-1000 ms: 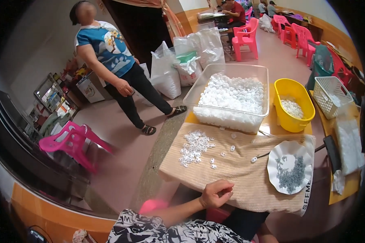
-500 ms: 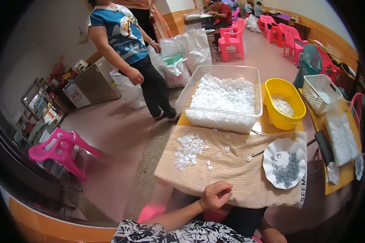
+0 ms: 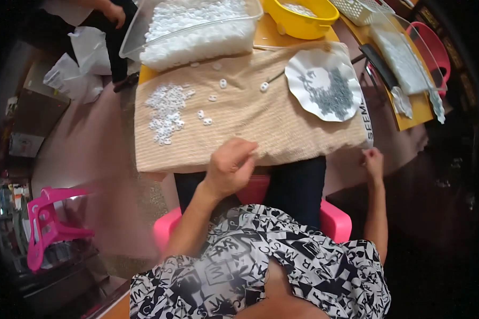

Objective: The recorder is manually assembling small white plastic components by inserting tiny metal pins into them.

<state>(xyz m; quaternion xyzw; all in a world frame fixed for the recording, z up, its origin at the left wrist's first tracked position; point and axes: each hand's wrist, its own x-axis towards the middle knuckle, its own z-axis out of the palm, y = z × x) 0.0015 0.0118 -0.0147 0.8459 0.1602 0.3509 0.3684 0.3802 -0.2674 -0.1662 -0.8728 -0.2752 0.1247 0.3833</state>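
Observation:
My left hand [image 3: 230, 166] is over the front edge of a tan ribbed towel [image 3: 261, 125], its fingers curled in and the thumb near them. What those fingers hold, if anything, is hidden. By the towel's front right corner is my right hand [image 3: 373, 160], closed like a fist; its contents do not show either. On the towel lies a heap of small white plastic pieces with holes [image 3: 165, 109], with a few loose ones near the middle. A white wavy-rimmed plate [image 3: 305, 102] holds small grey parts. One white piece [image 3: 264, 86] sits beside a thin dark rod left of the plate.
Behind the towel stand a clear tub [image 3: 197, 29] full of white pieces and a yellow basin [image 3: 303, 24]. Further right are a white basket [image 3: 359, 11] and a clear bag [image 3: 402, 56]. At far left are a pink chair [image 3: 45, 228] and a standing person's hand [image 3: 114, 15].
The view has tilted down, so the towel and plate appear higher. My right hand has come into sight at the towel's right corner. My left hand stays curled by the front edge.

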